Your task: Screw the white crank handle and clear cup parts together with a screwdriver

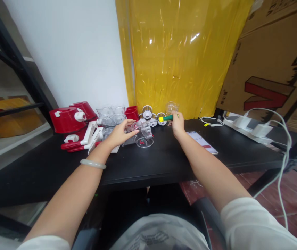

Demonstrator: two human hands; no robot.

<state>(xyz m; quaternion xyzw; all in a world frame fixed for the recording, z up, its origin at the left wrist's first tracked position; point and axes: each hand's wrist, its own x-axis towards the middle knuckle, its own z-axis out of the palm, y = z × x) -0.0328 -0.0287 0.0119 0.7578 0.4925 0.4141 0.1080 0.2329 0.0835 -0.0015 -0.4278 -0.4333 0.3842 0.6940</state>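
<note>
My right hand (178,124) is closed around the green and yellow handle of a screwdriver (166,118). Its shaft points left toward a clear plastic part (146,130). My left hand (122,132) grips that part from the left, thumb and fingers curved about it. Whether the screwdriver's tip touches the part is too small to tell. Just below, a round clear plastic lid or dish (145,142) with small red pieces on it rests on the black table (148,163).
Red machine bodies (65,119) with white knobs and red-and-white handles (85,139) stand left. Clear cups (112,114), a red container (131,113) and several silver-black cylinders (147,112) sit behind. A phone (201,141) and a power strip with chargers (249,129) lie right.
</note>
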